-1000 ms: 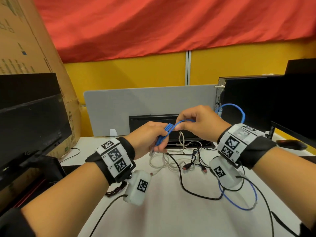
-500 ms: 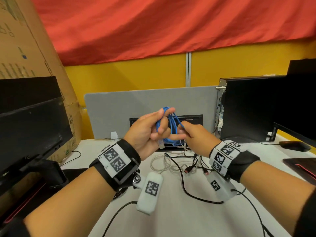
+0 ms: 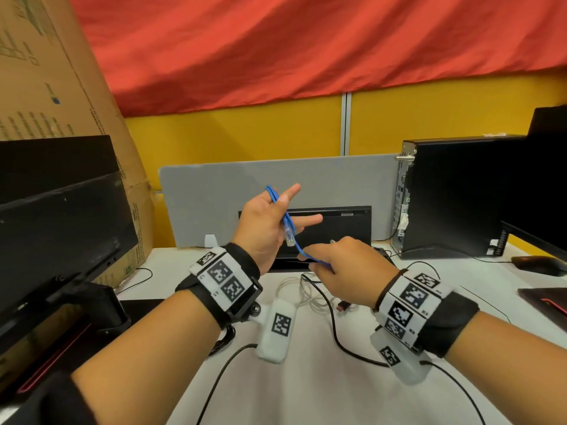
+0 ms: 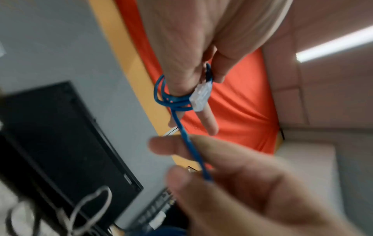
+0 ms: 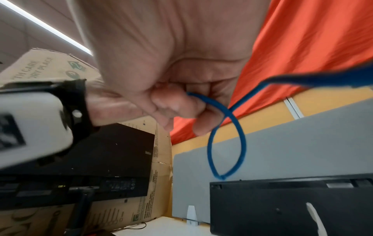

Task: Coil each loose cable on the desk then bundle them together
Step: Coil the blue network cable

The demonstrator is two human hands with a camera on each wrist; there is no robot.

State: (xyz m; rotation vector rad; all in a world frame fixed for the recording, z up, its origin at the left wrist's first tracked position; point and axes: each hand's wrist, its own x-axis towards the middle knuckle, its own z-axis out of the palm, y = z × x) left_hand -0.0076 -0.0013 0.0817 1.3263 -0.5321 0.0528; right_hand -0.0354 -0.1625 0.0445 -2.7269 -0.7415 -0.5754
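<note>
My left hand (image 3: 265, 225) is raised above the desk with its fingers spread. A blue cable (image 3: 287, 217) is wound in loops round them (image 4: 173, 102). Its clear plug (image 3: 290, 239) hangs by the palm, and my thumb pins the cable near the plug (image 4: 199, 97). From the loops one strand runs down to my right hand (image 3: 340, 269), which pinches it between thumb and fingers. The right wrist view shows that blue cable (image 5: 228, 143) curling in a loop below the curled fingers. A white cable (image 3: 293, 291) and a black cable (image 3: 336, 335) lie loose on the white desk (image 3: 306, 388).
A black monitor (image 3: 61, 228) and a cardboard box (image 3: 46, 72) stand at the left. A grey divider (image 3: 322, 179) with a flat black unit (image 3: 340, 228) in front is at the back. A black PC tower (image 3: 454, 194) and a mouse (image 3: 540, 265) are at the right.
My left fingers have straightened and spread from a closed grip on the blue coil. My right hand has dropped down and right, drawing a strand out taut.
</note>
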